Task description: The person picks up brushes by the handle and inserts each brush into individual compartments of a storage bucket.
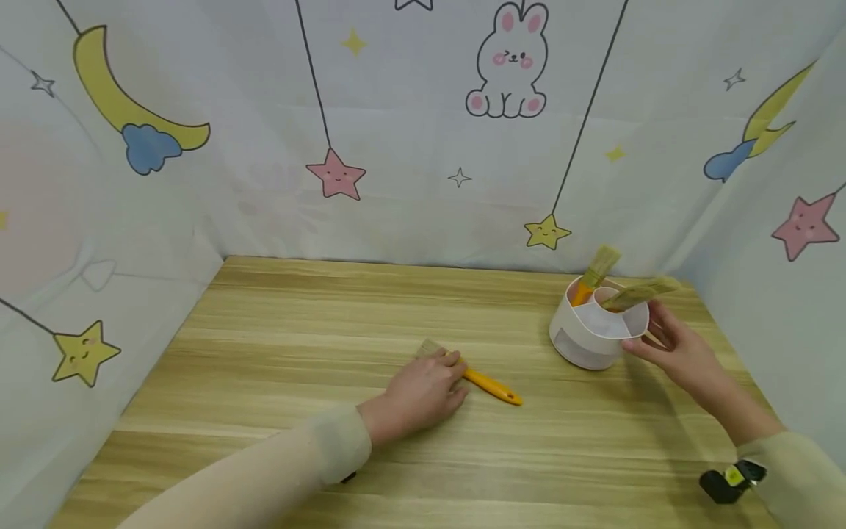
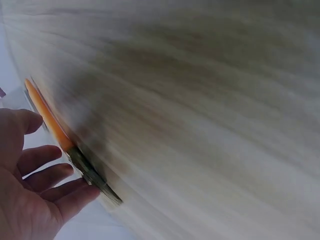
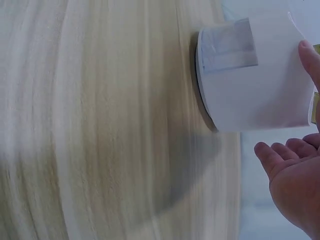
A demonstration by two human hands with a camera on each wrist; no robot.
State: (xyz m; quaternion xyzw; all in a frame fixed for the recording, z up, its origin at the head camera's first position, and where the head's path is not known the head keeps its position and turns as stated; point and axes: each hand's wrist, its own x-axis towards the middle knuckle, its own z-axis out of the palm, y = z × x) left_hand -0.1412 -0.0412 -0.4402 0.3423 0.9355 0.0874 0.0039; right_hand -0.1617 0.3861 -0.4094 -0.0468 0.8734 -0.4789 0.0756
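Observation:
A paintbrush (image 1: 490,384) with an orange handle lies on the wooden table, its pale bristles pointing up and left. Over its middle lies my left hand (image 1: 423,389), hiding part of it. The left wrist view shows the orange brush (image 2: 50,117) beside relaxed, spread fingers; thumb and fingers are not closed round it. My right hand (image 1: 684,360) holds the right side of a white divided holder (image 1: 588,345), thumb in front and fingers at the side rim. Two brushes stand in it bristles up: one upright brush (image 1: 595,272) and one brush (image 1: 641,292) leaning right.
The holder has a clear panel (image 3: 230,45) low on its front. A white printed cloth (image 1: 396,220) stands behind and at both sides of the table (image 1: 277,308). A small black device (image 1: 723,485) is beside the right sleeve.

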